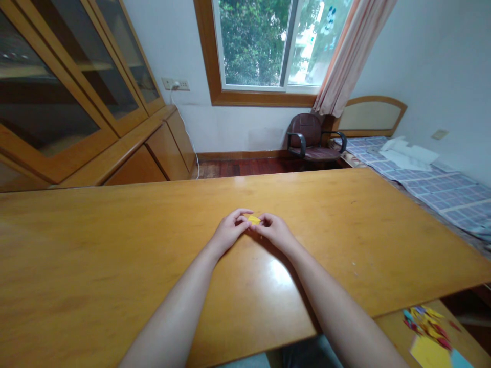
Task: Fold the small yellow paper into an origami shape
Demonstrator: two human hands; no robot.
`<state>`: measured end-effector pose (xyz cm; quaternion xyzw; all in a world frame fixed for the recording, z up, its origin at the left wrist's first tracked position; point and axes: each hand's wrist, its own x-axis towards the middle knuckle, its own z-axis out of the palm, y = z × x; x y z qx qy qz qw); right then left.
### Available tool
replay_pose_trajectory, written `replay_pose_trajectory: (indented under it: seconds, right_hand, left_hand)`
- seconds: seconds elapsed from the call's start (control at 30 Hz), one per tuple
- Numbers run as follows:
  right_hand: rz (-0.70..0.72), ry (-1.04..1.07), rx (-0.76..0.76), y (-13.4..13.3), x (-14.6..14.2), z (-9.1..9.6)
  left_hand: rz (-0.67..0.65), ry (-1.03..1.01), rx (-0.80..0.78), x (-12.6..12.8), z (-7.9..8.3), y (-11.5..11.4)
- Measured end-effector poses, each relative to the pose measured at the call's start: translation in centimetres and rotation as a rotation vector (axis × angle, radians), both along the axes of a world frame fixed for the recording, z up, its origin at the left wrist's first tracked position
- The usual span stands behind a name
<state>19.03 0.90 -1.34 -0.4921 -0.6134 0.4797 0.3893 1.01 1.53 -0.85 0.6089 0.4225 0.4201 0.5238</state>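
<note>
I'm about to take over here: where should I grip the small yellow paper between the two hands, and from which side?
Probably its exposed middle, from the far side, above. The yellow paper is tiny, and the left hand and right hand pinch its two ends, so only the strip between them is free.

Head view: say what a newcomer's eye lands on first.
First, the left hand and right hand meeting mid-table, both pinching a small yellow paper piece over the glossy wooden table. Next, the bright window in the far wall, and a heap of coloured paper scraps at bottom right.
</note>
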Motion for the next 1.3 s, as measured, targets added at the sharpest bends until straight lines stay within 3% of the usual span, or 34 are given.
replay_pose_trajectory:
  seconds: [0.33,0.57,0.97,1.3]
  right_hand:
    - [0.02,0.108,-0.027,-0.2,0.4,1.0]
    - [0.076,0.15,-0.035,-0.1,0.6,0.6]
    - [0.043,0.121,-0.018,0.1,0.6,1.0]
    - [0.109,0.134,-0.044,-0.3,0.7,1.0]
  left_hand:
    - [-0.022,-0.045,-0.054,0.0,0.1,0.0]
    - [-0.016,-0.063,-0.058,-0.1,0.1,0.0]
    - [-0.005,-0.065,-0.027,0.0,0.2,0.0]
    - [0.041,-0.039,0.002,0.0,0.3,0.0]
